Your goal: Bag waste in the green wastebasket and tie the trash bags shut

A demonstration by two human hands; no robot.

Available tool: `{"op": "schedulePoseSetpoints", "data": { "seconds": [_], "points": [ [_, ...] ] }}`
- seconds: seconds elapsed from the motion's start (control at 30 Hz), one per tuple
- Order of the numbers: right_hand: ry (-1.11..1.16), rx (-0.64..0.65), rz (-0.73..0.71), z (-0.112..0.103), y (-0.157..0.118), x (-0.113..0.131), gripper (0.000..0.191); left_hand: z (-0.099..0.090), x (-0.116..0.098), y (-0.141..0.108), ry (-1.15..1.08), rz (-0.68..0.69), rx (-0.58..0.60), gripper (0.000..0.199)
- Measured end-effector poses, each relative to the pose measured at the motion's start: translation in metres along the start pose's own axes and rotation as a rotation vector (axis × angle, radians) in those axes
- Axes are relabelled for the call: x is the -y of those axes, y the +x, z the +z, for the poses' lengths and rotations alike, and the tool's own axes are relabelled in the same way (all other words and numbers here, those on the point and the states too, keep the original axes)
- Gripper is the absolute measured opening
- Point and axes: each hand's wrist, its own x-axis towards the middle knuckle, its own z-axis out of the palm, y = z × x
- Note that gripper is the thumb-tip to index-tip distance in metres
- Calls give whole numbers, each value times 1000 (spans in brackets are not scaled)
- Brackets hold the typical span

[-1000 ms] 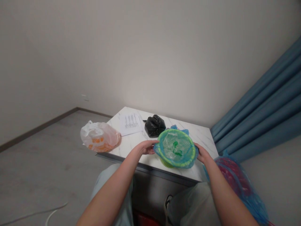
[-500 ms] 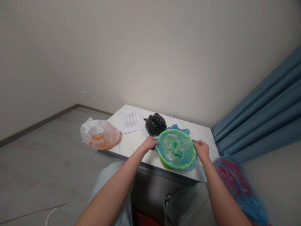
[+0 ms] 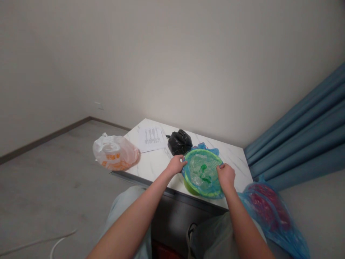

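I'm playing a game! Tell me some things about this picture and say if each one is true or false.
The left hand touches the rim of the green basket. True.
The black bag lies under the table. False: it sits on top of the table.
The sheet of paper lies on the table. True.
The curtain is red. False: it is blue.
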Motion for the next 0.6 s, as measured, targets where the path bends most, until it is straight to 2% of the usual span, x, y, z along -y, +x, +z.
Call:
{"op": "schedulePoseSetpoints", "data": {
  "seconds": [0.07,0.23,0.33,0.47,0.6],
  "points": [
    [81,4,31,1,1,-1,17,0,-1,0,-5,-13,-7,11],
    [80,37,111,-1,1,0,13,2,-6,1,-39,-60,-21,16],
    [169,111,198,0,-4,1,12,3,-8,4,-90,-129,-57,18],
    [487,207,343,1,-10,3,12,1,-8,8,-185,-193,-121,11],
    [503,294,333,-6,-12,4,14,-4,-8,11,-227,-191,-168,12]
  ]
}}
